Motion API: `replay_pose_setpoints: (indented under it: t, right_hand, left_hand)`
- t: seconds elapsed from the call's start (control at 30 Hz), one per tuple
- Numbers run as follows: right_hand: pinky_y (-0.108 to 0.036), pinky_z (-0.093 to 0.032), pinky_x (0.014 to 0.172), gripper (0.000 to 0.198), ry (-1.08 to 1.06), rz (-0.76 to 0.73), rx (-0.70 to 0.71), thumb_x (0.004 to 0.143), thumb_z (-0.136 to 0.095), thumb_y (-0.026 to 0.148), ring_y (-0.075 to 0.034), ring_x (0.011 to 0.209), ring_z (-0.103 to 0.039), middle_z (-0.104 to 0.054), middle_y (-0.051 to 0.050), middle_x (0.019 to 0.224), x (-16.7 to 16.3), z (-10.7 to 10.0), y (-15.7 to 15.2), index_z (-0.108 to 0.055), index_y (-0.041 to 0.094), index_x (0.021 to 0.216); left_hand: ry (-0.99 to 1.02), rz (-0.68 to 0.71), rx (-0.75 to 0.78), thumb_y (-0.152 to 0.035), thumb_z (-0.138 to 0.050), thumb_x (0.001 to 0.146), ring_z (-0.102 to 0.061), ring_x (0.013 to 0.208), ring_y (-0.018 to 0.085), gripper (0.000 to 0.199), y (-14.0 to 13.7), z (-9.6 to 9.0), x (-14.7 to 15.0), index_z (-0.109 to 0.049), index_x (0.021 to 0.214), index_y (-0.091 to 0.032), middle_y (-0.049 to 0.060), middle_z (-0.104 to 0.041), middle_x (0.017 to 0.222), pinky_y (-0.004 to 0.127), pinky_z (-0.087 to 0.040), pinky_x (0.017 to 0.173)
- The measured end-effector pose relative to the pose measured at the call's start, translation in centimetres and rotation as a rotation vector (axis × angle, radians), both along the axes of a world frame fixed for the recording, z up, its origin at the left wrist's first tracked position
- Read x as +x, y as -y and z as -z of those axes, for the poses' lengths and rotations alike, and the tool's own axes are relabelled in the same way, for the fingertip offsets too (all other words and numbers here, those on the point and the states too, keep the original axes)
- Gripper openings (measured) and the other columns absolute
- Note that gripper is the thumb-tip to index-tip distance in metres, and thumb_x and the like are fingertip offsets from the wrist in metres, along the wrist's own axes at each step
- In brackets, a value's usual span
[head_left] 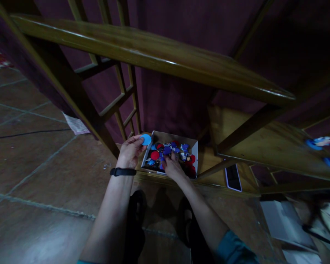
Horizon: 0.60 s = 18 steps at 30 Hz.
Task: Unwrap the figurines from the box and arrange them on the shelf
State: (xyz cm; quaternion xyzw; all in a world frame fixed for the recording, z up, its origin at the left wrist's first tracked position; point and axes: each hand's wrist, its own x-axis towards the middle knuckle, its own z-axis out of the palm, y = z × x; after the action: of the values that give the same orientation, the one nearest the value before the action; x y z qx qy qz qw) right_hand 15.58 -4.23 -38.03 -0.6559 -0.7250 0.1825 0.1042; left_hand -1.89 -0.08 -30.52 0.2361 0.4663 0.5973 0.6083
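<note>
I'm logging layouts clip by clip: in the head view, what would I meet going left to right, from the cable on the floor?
Black cable → left hand → blue disc → open box with the right hand in it → phone → two blue-based figures.

On the shelf (209,159), a box (176,137) with toys (167,149) in it, the right hand (173,165) among them, the left hand (129,152) with a disc (146,139) at the box's left edge. On the same shelf to the right, past a post (217,168), a phone (233,178); farther right, figurines (320,142) on a higher board (264,137). Behind the box, a cloth (176,99); before the shelf, shoes (139,205) on the floor (44,154).
</note>
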Motion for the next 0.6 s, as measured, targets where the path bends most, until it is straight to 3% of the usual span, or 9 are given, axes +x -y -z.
replay_pose_setpoints:
  t: [0.07,0.2,0.3,0.4,0.5,0.6]
  right_hand:
    - [-0.043,-0.029,0.099,0.039,-0.006,-0.027,0.000,0.088,-0.039,0.032,-0.028,0.128,-0.029,-0.023,-0.011,0.145,-1.3,0.4,0.4,-0.047,0.022,0.125]
    - [-0.055,-0.014,0.104,0.039,0.039,-0.065,0.011,0.086,-0.044,0.034,-0.029,0.132,-0.019,-0.024,-0.005,0.146,-2.5,0.3,0.9,-0.046,0.030,0.125]
    - [-0.052,-0.017,0.104,0.041,0.007,-0.049,0.001,0.087,-0.042,0.036,-0.026,0.131,-0.022,-0.026,-0.005,0.146,-2.3,-0.2,0.2,-0.043,0.030,0.128]
    - [-0.050,-0.021,0.104,0.045,-0.029,0.071,-0.029,0.089,-0.036,0.039,-0.026,0.132,-0.022,-0.024,-0.006,0.147,-1.5,-0.5,-0.9,-0.037,0.029,0.133]
    - [-0.057,-0.017,0.103,0.052,0.000,0.251,-0.080,0.088,-0.036,0.045,-0.032,0.135,-0.014,-0.015,-0.009,0.150,-0.7,-0.5,-1.9,-0.031,0.026,0.136]
    - [-0.060,-0.013,0.102,0.061,0.021,0.326,-0.145,0.086,-0.035,0.050,-0.035,0.135,-0.015,-0.014,-0.015,0.149,-0.6,-0.2,-2.0,-0.026,0.020,0.139]
  left_hand:
    - [0.009,0.014,0.006,-0.008,-0.067,0.062,-0.059,0.059,0.010,0.023,0.0,0.0,0.2,-0.064,0.084,-0.010,0.005,-0.066,0.074,0.018,-0.047,0.049]
    - [0.024,0.033,0.006,-0.006,-0.064,0.064,-0.059,0.058,0.010,0.020,0.1,-0.2,0.4,-0.064,0.083,-0.009,0.006,-0.066,0.073,0.018,-0.048,0.049]
    - [0.036,0.021,0.000,-0.004,-0.063,0.064,-0.059,0.058,0.010,0.019,0.1,-0.3,0.4,-0.063,0.083,-0.009,0.005,-0.066,0.073,0.018,-0.048,0.049]
    - [0.042,0.021,-0.014,-0.005,-0.063,0.066,-0.060,0.059,0.010,0.018,0.1,-0.3,0.3,-0.064,0.083,-0.009,0.005,-0.066,0.074,0.018,-0.049,0.049]
    - [0.053,0.037,-0.029,-0.004,-0.062,0.066,-0.061,0.060,0.011,0.017,0.0,-0.2,0.1,-0.064,0.083,-0.010,0.005,-0.067,0.074,0.018,-0.050,0.051]
    - [0.063,0.041,-0.047,-0.004,-0.062,0.066,-0.061,0.059,0.010,0.017,-0.1,-0.1,0.0,-0.064,0.082,-0.011,0.004,-0.066,0.073,0.018,-0.050,0.052]
